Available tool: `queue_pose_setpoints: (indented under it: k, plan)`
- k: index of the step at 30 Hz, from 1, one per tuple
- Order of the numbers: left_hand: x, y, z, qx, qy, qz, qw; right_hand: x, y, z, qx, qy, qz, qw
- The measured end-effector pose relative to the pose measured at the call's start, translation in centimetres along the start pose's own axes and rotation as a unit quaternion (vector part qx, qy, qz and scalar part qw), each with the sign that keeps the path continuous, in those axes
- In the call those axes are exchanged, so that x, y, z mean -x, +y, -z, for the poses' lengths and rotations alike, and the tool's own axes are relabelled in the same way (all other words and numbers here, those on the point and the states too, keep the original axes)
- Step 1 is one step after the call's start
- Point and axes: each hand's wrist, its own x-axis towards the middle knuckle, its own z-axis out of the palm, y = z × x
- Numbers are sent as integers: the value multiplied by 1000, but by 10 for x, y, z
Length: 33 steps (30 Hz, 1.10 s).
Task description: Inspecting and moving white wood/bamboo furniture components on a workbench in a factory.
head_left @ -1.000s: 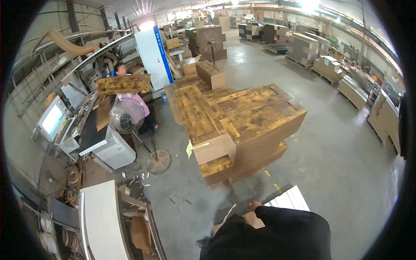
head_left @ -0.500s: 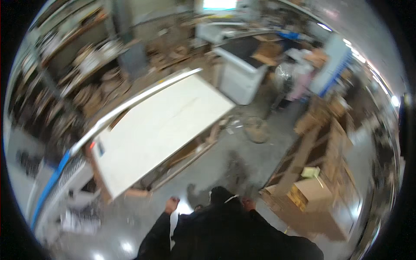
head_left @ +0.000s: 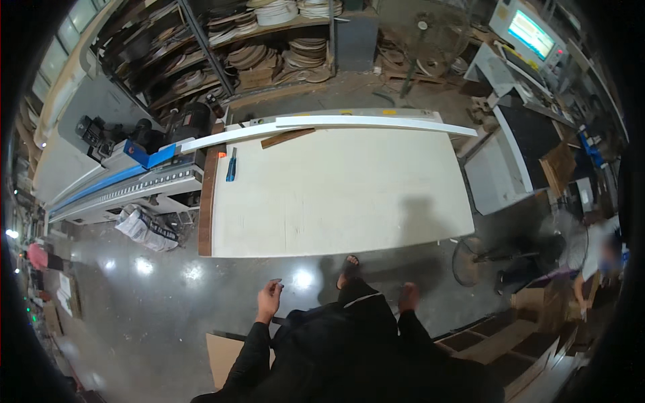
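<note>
My left hand (head_left: 269, 301) hangs over the grey floor, short of the table's near edge. Its fingers are curled together, and a small dark bit at their tips is too small to name. Farther right, my right hand (head_left: 408, 297) is smeared by motion, so its fingers do not show clearly. Both hands are apart from the white-topped table (head_left: 336, 208) in front of me. On that top lie a blue screwdriver (head_left: 232, 168), a small orange piece (head_left: 222, 155) and a brown strip (head_left: 287, 138). Long white strips (head_left: 363, 121) run along its far side.
To the left stands a machine with a blue-edged rail (head_left: 127, 176), a white sack (head_left: 148, 230) beneath it. Shelves (head_left: 265, 30) hold coiled bands. At right are a machine with a lit screen (head_left: 531, 33), a round fan (head_left: 467, 260), cardboard boxes (head_left: 531, 302) and another person (head_left: 578, 248).
My view has swung to the right, and the table now lies squarely ahead of me. My feet show at its near edge. Both hands stay low, near my body.
</note>
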Motion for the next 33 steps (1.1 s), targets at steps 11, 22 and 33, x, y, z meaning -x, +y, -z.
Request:
queue_pose_setpoints:
  k: [11,22,33]
  plan:
    - [-272,261,-195,-243,-106,-313,912,-278,-136,117,-109,322,-92,936]
    - [-579,418,-363,-582,-87,-369,719,-284,-169,124,-30,203,-132,970]
    - [-338,301,-297,-311,-252,-245,883,-281,-173,130,-27,203,-126,971]
